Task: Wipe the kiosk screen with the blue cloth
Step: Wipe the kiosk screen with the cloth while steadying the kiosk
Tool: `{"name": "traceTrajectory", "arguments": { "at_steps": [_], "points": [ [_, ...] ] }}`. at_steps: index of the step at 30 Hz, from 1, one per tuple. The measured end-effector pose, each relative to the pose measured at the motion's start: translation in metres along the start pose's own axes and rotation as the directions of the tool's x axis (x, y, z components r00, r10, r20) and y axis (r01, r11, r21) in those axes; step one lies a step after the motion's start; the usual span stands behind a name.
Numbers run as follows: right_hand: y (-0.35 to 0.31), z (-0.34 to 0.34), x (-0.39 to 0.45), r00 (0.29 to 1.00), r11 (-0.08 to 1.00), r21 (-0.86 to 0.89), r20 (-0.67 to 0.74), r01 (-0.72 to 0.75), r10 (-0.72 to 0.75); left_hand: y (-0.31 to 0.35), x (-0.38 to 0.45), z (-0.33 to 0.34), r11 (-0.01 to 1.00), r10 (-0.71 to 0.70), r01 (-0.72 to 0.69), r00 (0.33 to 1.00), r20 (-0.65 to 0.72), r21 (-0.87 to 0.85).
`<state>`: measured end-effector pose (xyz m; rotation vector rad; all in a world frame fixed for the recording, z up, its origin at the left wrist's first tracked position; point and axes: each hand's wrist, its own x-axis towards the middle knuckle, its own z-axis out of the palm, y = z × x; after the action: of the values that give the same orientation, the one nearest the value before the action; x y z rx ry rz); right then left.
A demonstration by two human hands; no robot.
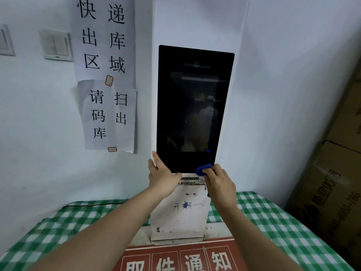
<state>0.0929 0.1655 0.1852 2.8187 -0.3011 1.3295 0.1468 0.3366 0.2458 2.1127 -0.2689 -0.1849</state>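
The kiosk's tall black screen [191, 106] stands dark on a scuffed white base [179, 218] set on the table. My right hand [219, 182] grips the bunched blue cloth [203, 169] and holds it against the screen's bottom right corner. My left hand [163, 174] holds the screen's lower left corner, fingers up along the left edge and thumb across the bottom edge. Most of the cloth is hidden inside my right hand.
A green-and-white checked tablecloth [273, 222] covers the table, with a red notice sign [179, 259] in front of the base. Paper signs [107, 75] and a light switch [56, 45] hang on the wall at left. Cardboard boxes [336, 182] are stacked at right.
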Motion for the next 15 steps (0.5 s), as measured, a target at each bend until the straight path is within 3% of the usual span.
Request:
{"name": "traceTrajectory", "arguments": {
  "at_steps": [2,6,15],
  "points": [
    [-0.002,-0.008,0.010,0.999,1.000,0.026,-0.028,-0.015,0.015,0.001,0.000,-0.002,1.000,-0.012,0.012,1.000,0.015,0.000],
    [-0.008,-0.023,0.038,0.966,0.965,0.190,-0.149,-0.181,0.210,0.003,-0.002,-0.003,1.000,-0.016,0.016,1.000,0.024,0.000],
    [0.003,-0.003,-0.005,0.990,0.989,0.067,-0.038,-0.132,0.135,0.002,-0.003,-0.004,1.000,-0.009,0.008,1.000,0.028,0.021]
  ]
}}
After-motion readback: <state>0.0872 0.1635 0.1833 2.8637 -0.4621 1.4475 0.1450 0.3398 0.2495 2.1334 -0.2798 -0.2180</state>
